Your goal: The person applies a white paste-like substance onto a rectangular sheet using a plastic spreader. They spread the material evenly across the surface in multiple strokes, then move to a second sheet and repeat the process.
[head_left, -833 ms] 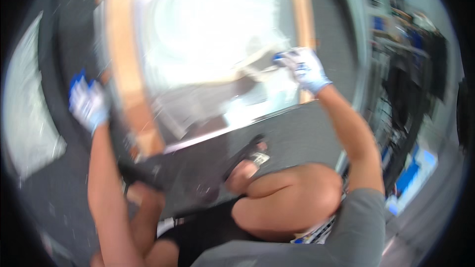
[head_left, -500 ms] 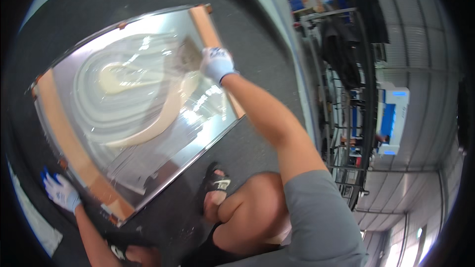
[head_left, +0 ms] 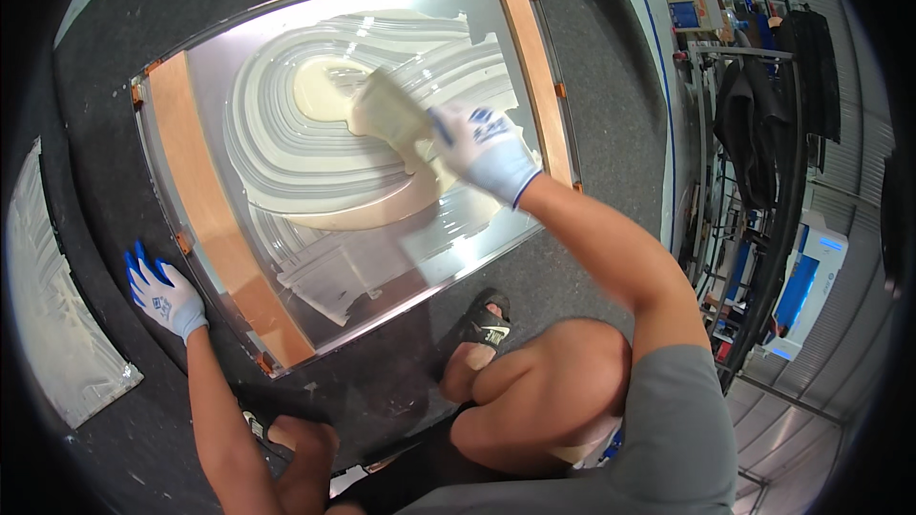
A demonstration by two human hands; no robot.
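A wide, pale flat spreader (head_left: 389, 107), blurred by motion, is gripped in my white-gloved right hand (head_left: 485, 151). Its blade lies over cream-coloured paste (head_left: 322, 92), which is smeared in curved ridges across a shiny metal panel (head_left: 441, 257). Wooden strips run along the panel's left side (head_left: 207, 186) and right side (head_left: 536, 86), with orange-brown clips (head_left: 183, 244) at the frame's edge. Beyond the panel's left edge, my left hand (head_left: 168, 296), in a white glove with blue fingertips, rests on the dark surface with its fingers spread. Nothing is in it.
Another panel (head_left: 59, 300) with a whitish smeared coat lies at the far left. My sandalled foot (head_left: 484, 324) is close to the panel's near edge. On the right stand a metal rack (head_left: 800, 143) with dark cloths and a white-and-blue machine (head_left: 804, 288).
My right hand has swept the spreader leftward over the panel, and more of the right part is now coated in ridged paste. The view has shifted; my left hand stays spread beside the panel.
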